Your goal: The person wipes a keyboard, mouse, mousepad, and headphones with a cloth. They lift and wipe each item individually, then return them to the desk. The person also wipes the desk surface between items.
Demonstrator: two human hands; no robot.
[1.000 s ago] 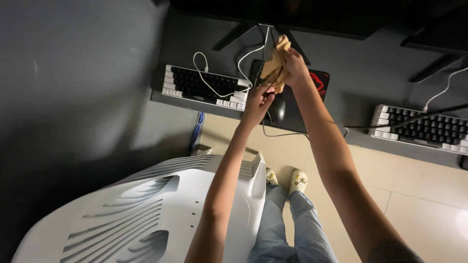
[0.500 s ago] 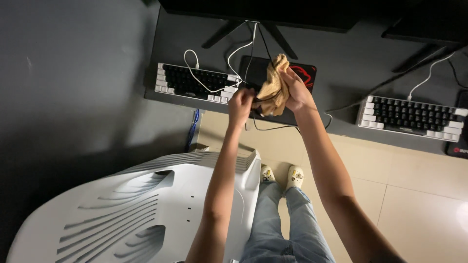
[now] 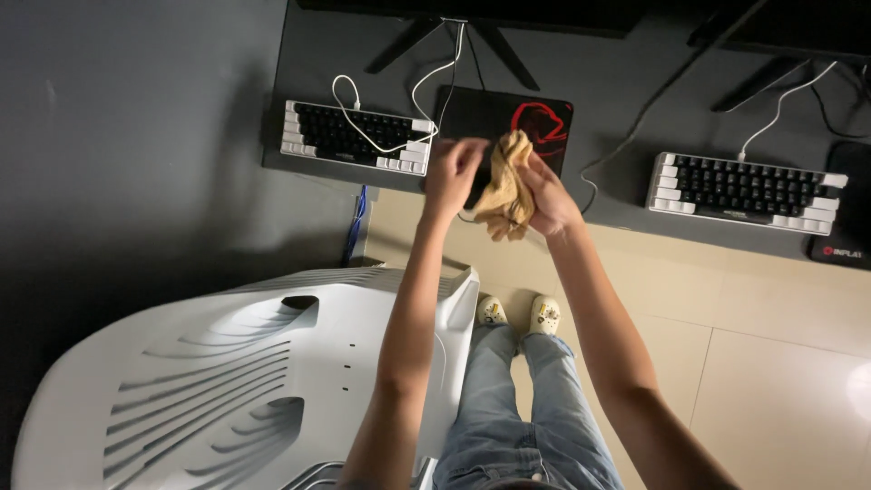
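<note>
Item: tan cloth point(image 3: 505, 186), bunched in my right hand point(image 3: 547, 195) over the bench's point(image 3: 617, 195) front edge, my left hand point(image 3: 451, 172) closed around a dark object I cannot identify beside it; wiping looks underway, both keyboards untouched.

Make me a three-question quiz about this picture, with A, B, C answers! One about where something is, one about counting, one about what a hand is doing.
1. Where is the tan cloth?
A. on the white chair
B. over the desk's front edge, by the mouse pad
C. on the floor

2. How many keyboards lie on the desk?
A. one
B. two
C. four

3. What is the right hand doing?
A. gripping the cloth
B. typing
C. hanging empty

Answers: 1 B, it is held up by the black and red mouse pad. 2 B, one lies left, one right. 3 A, its fingers are closed on the cloth.
</note>
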